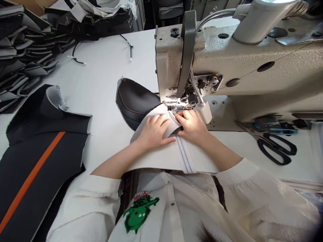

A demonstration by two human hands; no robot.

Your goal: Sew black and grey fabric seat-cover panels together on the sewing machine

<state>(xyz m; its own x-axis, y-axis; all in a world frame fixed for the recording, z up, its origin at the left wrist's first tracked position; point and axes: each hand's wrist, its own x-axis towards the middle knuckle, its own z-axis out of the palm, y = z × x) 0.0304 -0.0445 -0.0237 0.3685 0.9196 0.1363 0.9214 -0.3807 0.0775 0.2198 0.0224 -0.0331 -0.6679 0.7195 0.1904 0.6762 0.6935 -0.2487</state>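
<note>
A black leather-like cover piece with orange stitching lies on the table, its grey mesh backing folded up toward me. One edge of it runs under the needle area of the sewing machine. My left hand rests flat on the grey backing, fingers spread and thumb out to the side. Close to the presser foot, my right hand has the piece's right edge between thumb and fingers; the fingertips are partly hidden. A white strip with blue-grey lines hangs from beneath the right hand over the table's front edge.
Black scissors lie to the right. A dark panel with an orange stripe covers the table's left side, below stacked dark pieces. Short black cords lie at the back. A lamp with a flexible metal neck reaches around the machine head.
</note>
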